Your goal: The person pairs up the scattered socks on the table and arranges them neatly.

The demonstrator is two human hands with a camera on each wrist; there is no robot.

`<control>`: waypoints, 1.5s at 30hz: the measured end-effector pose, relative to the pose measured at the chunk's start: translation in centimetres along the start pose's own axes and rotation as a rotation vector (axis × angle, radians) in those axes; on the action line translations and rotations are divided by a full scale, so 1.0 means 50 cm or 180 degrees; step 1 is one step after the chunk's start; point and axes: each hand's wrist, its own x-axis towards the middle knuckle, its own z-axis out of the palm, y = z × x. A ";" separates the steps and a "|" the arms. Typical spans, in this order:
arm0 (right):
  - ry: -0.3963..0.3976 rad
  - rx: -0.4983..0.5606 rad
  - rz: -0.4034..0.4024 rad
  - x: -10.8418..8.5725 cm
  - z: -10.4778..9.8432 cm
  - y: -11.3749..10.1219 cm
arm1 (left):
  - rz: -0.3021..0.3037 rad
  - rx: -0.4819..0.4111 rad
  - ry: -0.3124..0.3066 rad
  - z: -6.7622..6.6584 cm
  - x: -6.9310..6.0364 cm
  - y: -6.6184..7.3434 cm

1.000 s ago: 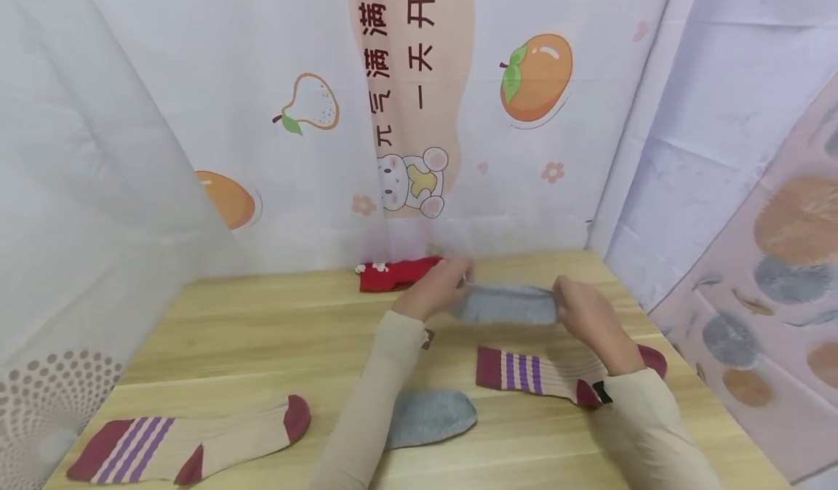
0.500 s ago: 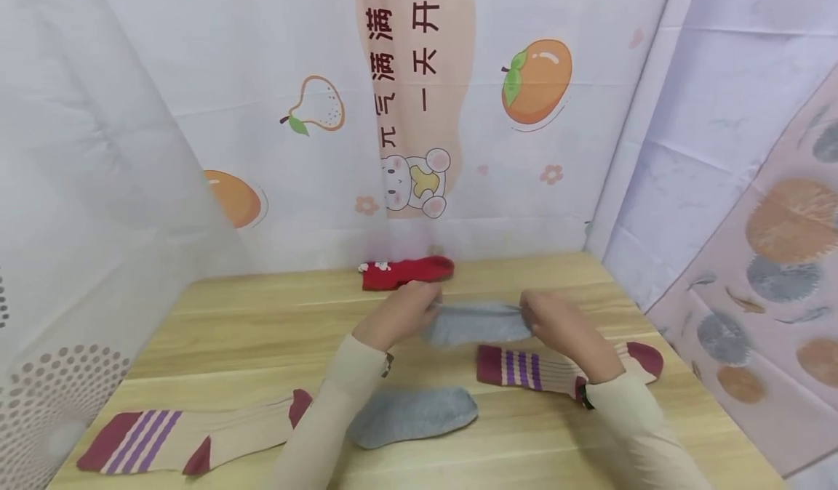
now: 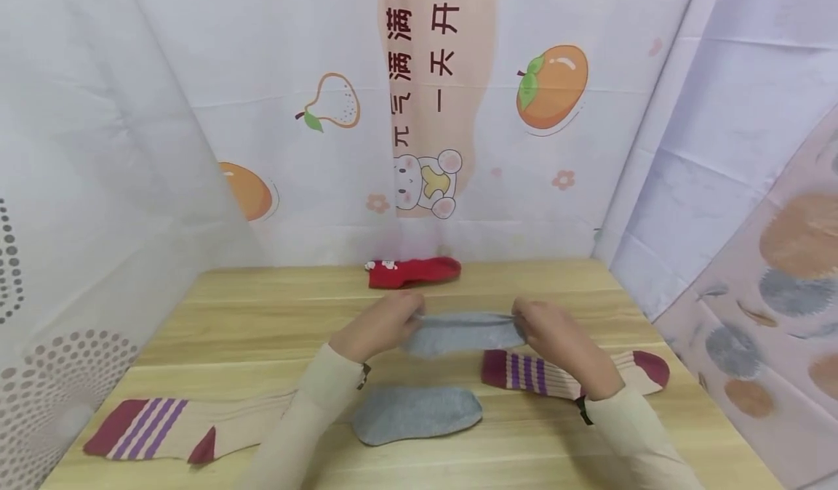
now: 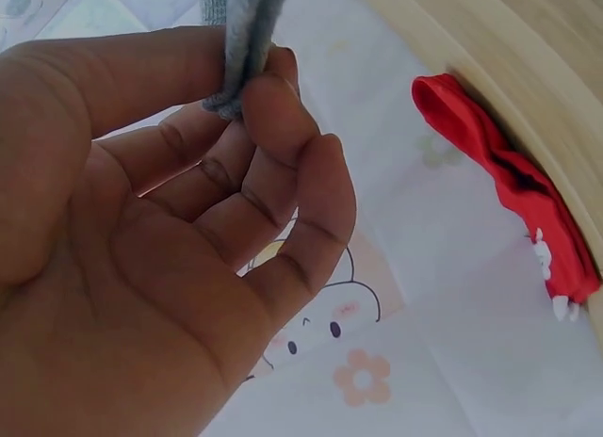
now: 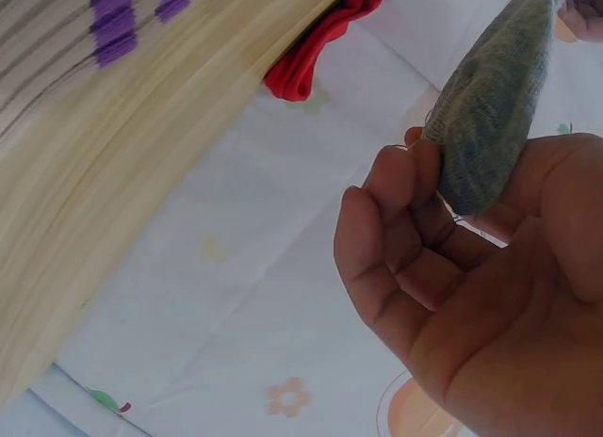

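A grey-blue ankle sock point(image 3: 465, 337) is stretched lengthwise above the table between both hands. My left hand point(image 3: 382, 326) pinches one end between thumb and fingertips; the left wrist view gives a close look at that sock end point(image 4: 247, 46). At the opposite end my right hand point(image 3: 559, 337) has the sock point(image 5: 495, 117) between thumb and fingers. Below them, a matching grey-blue sock point(image 3: 417, 414) lies flat on the wooden table. Under the right forearm lies a cream sock point(image 3: 553, 376) with purple stripes and maroon ends, partly covered by the right hand.
A second cream striped sock point(image 3: 238, 421) lies at the front left, its toe hidden by the left sleeve. Toward the back edge of the table point(image 3: 275, 330) rests a red sock point(image 3: 419, 272) with white trim. Printed white curtains point(image 3: 314, 185) enclose the back and sides.
Both hands have come nearer the front edge and somewhat left, carrying the stretched grey-blue sock with them. The red sock is now fully uncovered. The view has shifted slightly.
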 end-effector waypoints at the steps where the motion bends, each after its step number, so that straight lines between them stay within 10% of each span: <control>1: 0.0023 -0.0008 -0.0042 0.002 0.001 -0.003 | -0.0026 -0.0001 -0.0019 -0.002 -0.007 -0.003; 25: -0.0183 0.0228 -0.0161 0.007 -0.002 -0.077 | 0.0115 0.0043 0.0039 -0.012 -0.119 -0.035; 45: -0.0948 0.0836 -0.0570 -0.005 0.025 -0.114 | 0.0058 -0.0061 -0.0441 0.011 -0.185 -0.041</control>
